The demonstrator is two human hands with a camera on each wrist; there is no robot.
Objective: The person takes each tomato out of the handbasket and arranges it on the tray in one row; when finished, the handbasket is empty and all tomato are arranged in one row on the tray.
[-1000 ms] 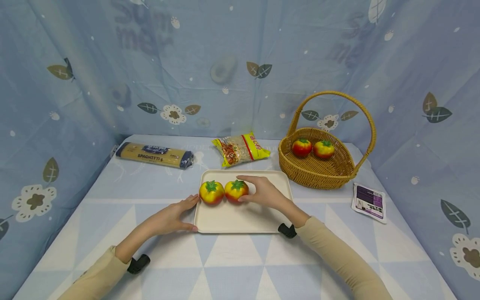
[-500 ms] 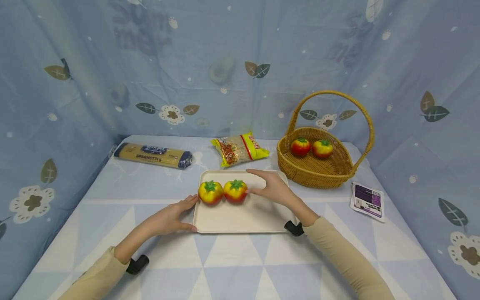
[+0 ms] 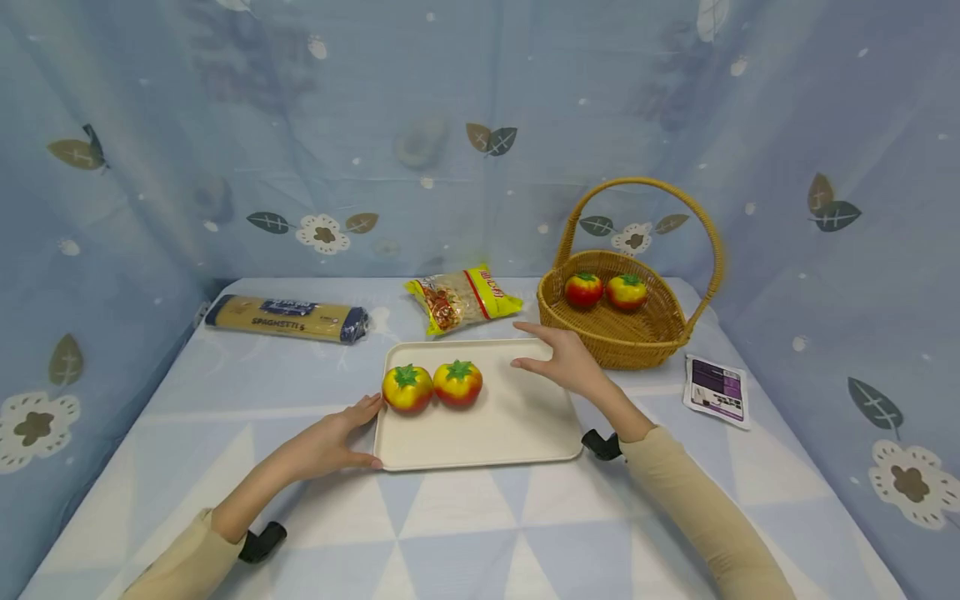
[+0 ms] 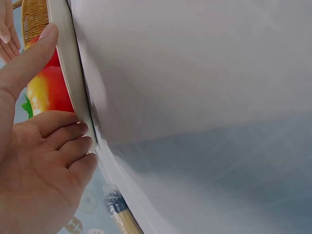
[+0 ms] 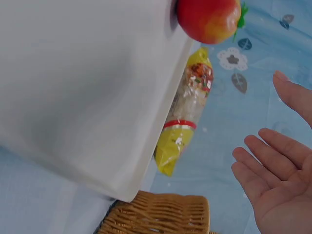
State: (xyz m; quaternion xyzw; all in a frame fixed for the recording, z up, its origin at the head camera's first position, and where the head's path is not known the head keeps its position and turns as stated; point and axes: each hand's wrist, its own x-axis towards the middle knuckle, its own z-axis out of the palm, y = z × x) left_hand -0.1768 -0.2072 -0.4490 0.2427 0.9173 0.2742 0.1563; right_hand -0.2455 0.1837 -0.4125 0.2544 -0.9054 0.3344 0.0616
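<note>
On the cream rectangular tray (image 3: 480, 442), two red-and-yellow tomatoes (image 3: 407, 388) with green leafy tops sit side by side in the left part. My left hand (image 3: 327, 442) rests against the tray's left rim, thumb near the front corner and fingertips further back; the left wrist view has these fingertips (image 4: 84, 127) right at the rim. Over the tray's right part is my right hand (image 3: 566, 358), thumb and fingers spread with nothing between them. In the right wrist view that hand (image 5: 282, 180) shows its bare palm, apart from the tomato (image 5: 208, 19).
A wicker basket (image 3: 622, 352) with a tall handle stands at the back right, two more tomatoes (image 3: 583, 290) inside. Behind the tray lies a yellow-ended food packet (image 3: 463, 298). A spaghetti pack (image 3: 285, 318) is at the back left, a purple-and-white pouch (image 3: 716, 392) at the right.
My right hand has let go of the right-hand tomato and moved away from it to the right and back. The left hand keeps its place at the rim. The head view has shifted slightly.
</note>
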